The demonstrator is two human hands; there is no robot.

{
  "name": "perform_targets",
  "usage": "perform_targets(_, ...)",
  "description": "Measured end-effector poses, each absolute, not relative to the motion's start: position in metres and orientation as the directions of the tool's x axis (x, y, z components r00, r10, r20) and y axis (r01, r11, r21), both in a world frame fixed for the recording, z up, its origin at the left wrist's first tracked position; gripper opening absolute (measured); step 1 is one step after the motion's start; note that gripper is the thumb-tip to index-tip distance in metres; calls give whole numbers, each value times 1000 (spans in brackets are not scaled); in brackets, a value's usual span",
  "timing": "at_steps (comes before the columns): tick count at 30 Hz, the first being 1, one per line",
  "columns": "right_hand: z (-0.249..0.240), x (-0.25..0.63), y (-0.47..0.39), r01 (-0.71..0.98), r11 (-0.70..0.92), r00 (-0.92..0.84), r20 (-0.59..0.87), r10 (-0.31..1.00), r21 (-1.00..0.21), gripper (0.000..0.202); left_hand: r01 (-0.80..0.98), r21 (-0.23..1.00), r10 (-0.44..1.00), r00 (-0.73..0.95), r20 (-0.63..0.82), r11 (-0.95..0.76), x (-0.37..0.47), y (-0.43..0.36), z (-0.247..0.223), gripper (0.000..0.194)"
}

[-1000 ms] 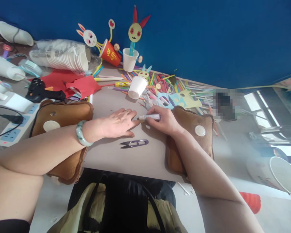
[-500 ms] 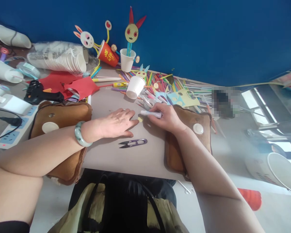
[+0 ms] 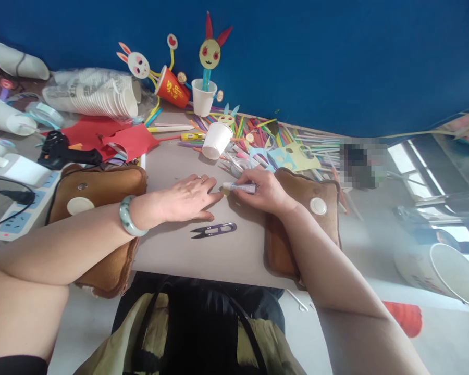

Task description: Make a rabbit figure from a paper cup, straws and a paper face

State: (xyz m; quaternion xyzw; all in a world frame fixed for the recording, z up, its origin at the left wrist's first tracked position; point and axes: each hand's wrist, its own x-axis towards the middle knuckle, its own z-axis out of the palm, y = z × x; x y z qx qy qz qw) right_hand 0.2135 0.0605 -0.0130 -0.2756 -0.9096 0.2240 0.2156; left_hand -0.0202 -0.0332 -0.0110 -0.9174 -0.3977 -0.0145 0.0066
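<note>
My left hand (image 3: 189, 199) lies on the table with its fingers spread, the index fingertip beside a small yellowish paper piece (image 3: 225, 191). My right hand (image 3: 263, 190) is closed around a white and pale purple tube (image 3: 240, 187), whose tip points left over that piece. Dark thread snips (image 3: 214, 230) lie just below, nearer the table's front edge. Behind the hands a white paper cup (image 3: 218, 140) is tipped over, with a small bunny face (image 3: 225, 120) beside its base.
Brown padded pouches (image 3: 97, 192) lie under both forearms. Colored straws and cut paper (image 3: 297, 156) spread along the back. A black glue gun (image 3: 66, 151), red felt (image 3: 128, 140), a power strip (image 3: 17, 216) and bagged cups (image 3: 94, 94) are at the left.
The tube in my right hand has moved slightly left and down, its tip now over the yellowish piece. My left hand has barely moved.
</note>
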Motion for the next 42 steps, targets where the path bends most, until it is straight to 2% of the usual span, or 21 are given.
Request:
perform_targets(4, -14, 212, 60, 368, 779, -794, 264, 548, -508, 12, 732, -4, 732, 681, 27, -681, -20, -33, -11, 49)
perform_targets(8, -16, 211, 59, 386, 774, -775, 278, 567, -502, 12, 729, 6, 729, 684, 39, -684, -20, -33, -11, 46)
perform_targets(13, -16, 211, 59, 345, 793, -805, 276, 525, -502, 14, 724, 4, 723, 690, 33, -690, -20, -32, -11, 46)
perform_targets(16, -14, 212, 60, 353, 783, -777, 305, 550, -511, 12, 723, 4, 723, 690, 24, -690, -20, -33, -10, 45)
perform_targets(20, -12, 214, 62, 342, 772, -808, 252, 532, -535, 13, 731, 0, 731, 682, 21, -682, -20, -34, -9, 52)
perform_targets(24, -12, 214, 62, 347, 784, -805, 265, 530, -515, 12, 734, 6, 734, 679, 14, -679, -19, -34, -9, 44)
perform_targets(30, -9, 215, 62, 346, 784, -821, 238, 518, -515, 11, 732, 9, 732, 681, 33, -682, -20, -35, -8, 47)
perform_targets(37, -4, 216, 58, 360, 755, -762, 294, 576, -548, 10, 736, -5, 736, 677, 3, -677, -19, -36, -4, 46)
perform_targets(42, -7, 214, 62, 311, 775, -829, 241, 504, -549, 10, 735, 5, 734, 679, -10, -679, -19, -33, -4, 49)
